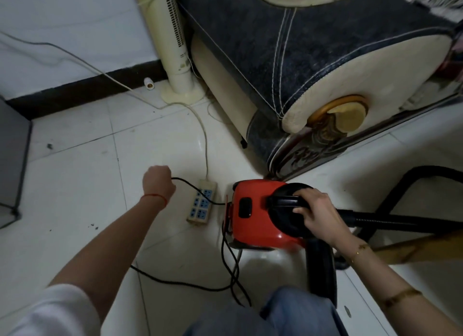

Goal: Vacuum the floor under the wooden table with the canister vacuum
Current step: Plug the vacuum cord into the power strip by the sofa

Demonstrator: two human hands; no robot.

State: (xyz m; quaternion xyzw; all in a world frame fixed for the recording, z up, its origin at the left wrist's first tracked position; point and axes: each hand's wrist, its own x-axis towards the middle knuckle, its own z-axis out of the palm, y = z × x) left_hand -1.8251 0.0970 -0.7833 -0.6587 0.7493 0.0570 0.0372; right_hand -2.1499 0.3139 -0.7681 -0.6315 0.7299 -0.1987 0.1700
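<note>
Head view: left of the power strip (202, 202), the left hand (158, 182) is clenched around the black cord (190, 184), arm stretched forward, probably drawing it out of the canister vacuum (260, 214) for plugging in. Right of the strip on the floor (75, 185), the right hand (317, 210) grips the vacuum's black handle (285, 200), wrist bent, steadying it. No wooden table is identifiable.

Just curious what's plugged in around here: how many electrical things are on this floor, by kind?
Red canister vacuum: 1
White power strip with blue sockets: 1
Cream tower fan: 1
Black vacuum cord, pinched in the left hand: 1
White power strip cable: 1
Total: 5
</note>
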